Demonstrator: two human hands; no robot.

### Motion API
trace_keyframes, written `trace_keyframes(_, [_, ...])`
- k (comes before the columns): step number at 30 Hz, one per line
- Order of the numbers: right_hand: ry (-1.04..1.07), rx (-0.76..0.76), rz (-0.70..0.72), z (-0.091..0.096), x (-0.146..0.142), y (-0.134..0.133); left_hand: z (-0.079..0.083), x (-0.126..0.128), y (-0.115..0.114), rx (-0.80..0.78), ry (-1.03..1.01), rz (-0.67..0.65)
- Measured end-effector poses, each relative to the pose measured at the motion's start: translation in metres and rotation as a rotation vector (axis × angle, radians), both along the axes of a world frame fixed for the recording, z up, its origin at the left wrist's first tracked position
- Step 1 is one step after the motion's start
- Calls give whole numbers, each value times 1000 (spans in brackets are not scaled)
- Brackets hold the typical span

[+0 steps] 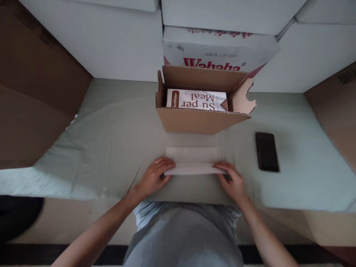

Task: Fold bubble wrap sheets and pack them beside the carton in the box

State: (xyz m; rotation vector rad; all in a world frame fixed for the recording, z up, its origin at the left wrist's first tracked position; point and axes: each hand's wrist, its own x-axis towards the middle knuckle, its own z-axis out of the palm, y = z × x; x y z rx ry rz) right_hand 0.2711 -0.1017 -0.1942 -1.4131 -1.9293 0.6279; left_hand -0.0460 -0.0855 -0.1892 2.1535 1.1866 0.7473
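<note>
A strip of whitish, see-through bubble wrap (191, 155) lies on the cloth in front of me, its near edge folded or rolled over. My left hand (157, 173) pinches the left end of that fold, a ring on one finger. At the right end, my right hand (230, 180) grips the same fold between thumb and fingers. Just beyond the wrap stands an open cardboard box (201, 121). Inside it sits a white carton with brown "Su-per Meal" lettering (198, 100), upside down from my side; its lower part is hidden by the box wall.
A black phone (267, 152) lies to the right on the pale green cloth (116, 122). White boxes (128, 40) and a "Wahaba"-like printed carton (219, 50) wall off the back. Large brown boxes (36, 85) flank the left and right sides.
</note>
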Motion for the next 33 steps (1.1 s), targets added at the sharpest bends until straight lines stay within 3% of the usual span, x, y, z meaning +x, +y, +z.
trace_keyframes(3, [47, -91, -162, -2, -3, 6, -2, 6, 0, -84, -84, 180])
trace_keyframes(8, [66, -73, -367, -11, -16, 20, -11, 21, 2, -92, -69, 470])
trace_keyframes(14, [-154, 40, -349, -11, -28, 38, -17, 27, 8, -19, 26, 544])
trace_keyframes(21, [-370, 100, -222, -10, -26, 44, -7, 27, 18, 84, 219, 486])
trace_keyframes(27, [-359, 147, -280, -6, -29, 43, -5, 24, 21, 137, 310, 488])
trace_keyframes(29, [-373, 199, -269, -5, -31, 44, -4, 26, 18, 229, 317, 390])
trace_keyframes(33, [-378, 215, -147, -4, -32, 48, -1, 37, 11, 255, 308, 13])
